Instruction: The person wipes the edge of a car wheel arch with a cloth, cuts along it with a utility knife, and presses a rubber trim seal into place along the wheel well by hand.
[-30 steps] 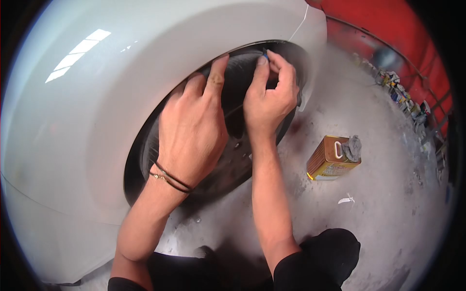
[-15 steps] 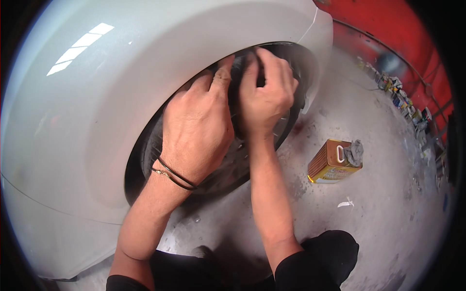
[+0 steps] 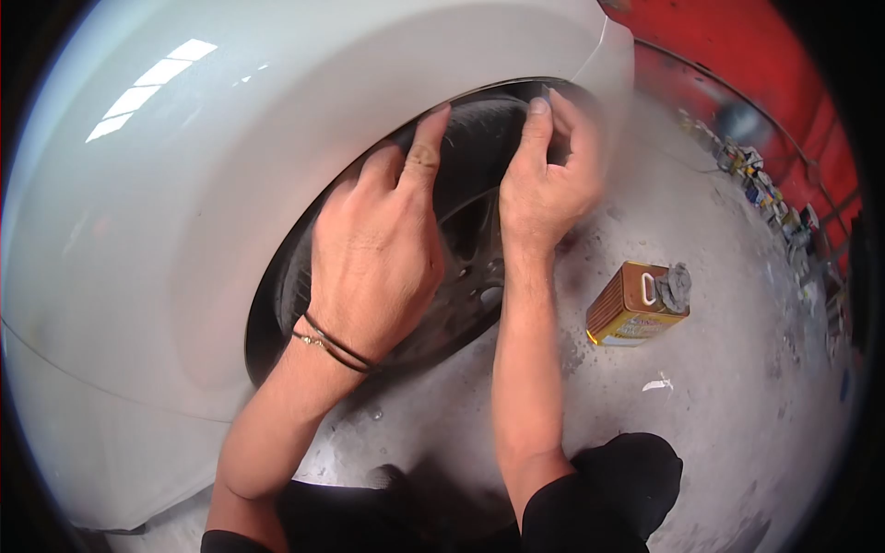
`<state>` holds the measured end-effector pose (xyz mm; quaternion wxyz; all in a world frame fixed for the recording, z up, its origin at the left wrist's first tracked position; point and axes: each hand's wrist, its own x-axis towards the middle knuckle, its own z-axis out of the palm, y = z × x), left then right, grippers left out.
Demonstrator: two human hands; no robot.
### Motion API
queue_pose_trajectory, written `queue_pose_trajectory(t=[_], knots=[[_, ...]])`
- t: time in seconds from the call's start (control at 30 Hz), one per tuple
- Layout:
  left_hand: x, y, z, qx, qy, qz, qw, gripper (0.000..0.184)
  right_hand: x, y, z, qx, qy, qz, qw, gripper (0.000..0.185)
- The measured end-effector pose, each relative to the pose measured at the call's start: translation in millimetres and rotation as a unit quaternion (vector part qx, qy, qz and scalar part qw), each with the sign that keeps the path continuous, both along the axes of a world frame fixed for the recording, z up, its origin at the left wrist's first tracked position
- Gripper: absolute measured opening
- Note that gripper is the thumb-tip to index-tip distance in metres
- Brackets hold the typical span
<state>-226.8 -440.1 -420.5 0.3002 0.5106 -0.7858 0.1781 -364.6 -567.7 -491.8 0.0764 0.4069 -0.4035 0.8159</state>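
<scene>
A pale car fender (image 3: 212,184) curves over a dark wheel (image 3: 479,226). My left hand (image 3: 378,240), with a thin dark bracelet at the wrist, lies against the wheel arch edge; its index finger points up along the edge and the other fingertips are hidden behind the rim. To its right, my right hand (image 3: 548,175) is at the upper right of the arch, thumb and fingers pinched together on something small and dark at the edge. What the pinch holds is too small to make out.
A brown and yellow metal can (image 3: 631,304) with a grey rag on top stands on the concrete floor (image 3: 737,369), right of the wheel. A white scrap (image 3: 657,382) lies below it. Several small containers (image 3: 761,184) line the red wall (image 3: 774,46). My dark-clothed knee (image 3: 631,488) is below.
My right hand has moved left along the arch edge, then back right, past where it was. My left hand has shifted slightly right, still at the edge.
</scene>
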Motion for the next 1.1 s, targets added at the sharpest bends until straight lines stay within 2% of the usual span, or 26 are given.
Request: queue_pose_trajectory(t=[0.07,0.17,0.37,0.5,0.7,0.83,0.93,1.03,1.1], knots=[[2.2,1.1,-2.6,-0.037,0.0,-0.008,0.999,0.089,6.2,5.8,3.3,-0.002,0.011,0.006,1.0,0.015],[0.3,-0.8,2.3,-0.008,-0.006,0.023,1.0,0.085,12.0,2.1,-4.0,0.004,0.018,0.018,1.0,0.018],[4.3,-6.4,3.3,-0.02,-0.005,-0.003,1.0,0.078,10.6,-8.6,-8.9,-0.003,0.032,-0.016,0.999,0.021],[4.9,-3.1,5.1,0.024,0.011,0.008,1.0,0.08,15.7,-7.4,-5.5,0.002,0.046,-0.013,0.999,0.02],[6.9,-4.8,2.2,-0.004,0.019,-0.018,1.0,0.08,41.7,17.8,8.8,-0.025,0.112,-0.041,0.993,0.021],[10.4,-7.0,-4.1,-0.029,0.02,-0.017,0.999,0.081,54.0,28.8,9.2,-0.05,0.135,0.001,0.99,0.024],[9.1,-5.1,-4.7,-0.04,0.019,-0.021,0.999,0.083,51.5,33.1,11.1,-0.05,0.124,0.015,0.991,0.023],[8.4,0.3,-3.4,-0.017,0.013,0.001,1.0,0.085,39.3,24.4,7.7,-0.048,0.141,-0.004,0.989,0.02],[10.4,6.4,0.4,-0.002,0.011,0.015,1.0,0.087,26.4,14.2,4.8,-0.034,0.104,-0.036,0.993,0.017]])
